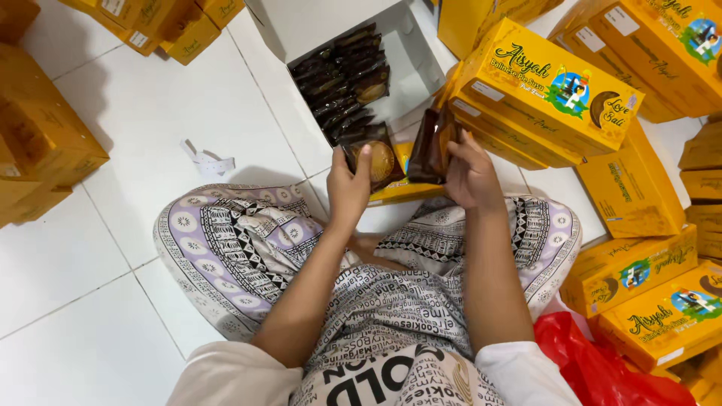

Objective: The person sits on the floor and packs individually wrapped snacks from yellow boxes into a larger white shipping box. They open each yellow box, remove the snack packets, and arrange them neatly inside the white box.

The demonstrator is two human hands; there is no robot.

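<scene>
My trousers (241, 248) are lilac and white with black tribal bands. Yellow boxes (553, 90) carry a green-blue picture. White carton (316, 22) holds dark brown packets (342, 79); packet in my left hand (347, 188) shows a golden pie. White tiled floor (98, 248), red bag (594, 365).

Yellow cartons (553, 90) stacked right, orange-brown ones (41, 135) left; open white box (331, 30) of dark wrapped packets (346, 75) ahead

white tiled floor (90, 301) | yellow cartons (549, 86) stacked at right | brown cartons (45, 143) at left | paper strip (207, 160) | red plastic bag (594, 361)
</scene>
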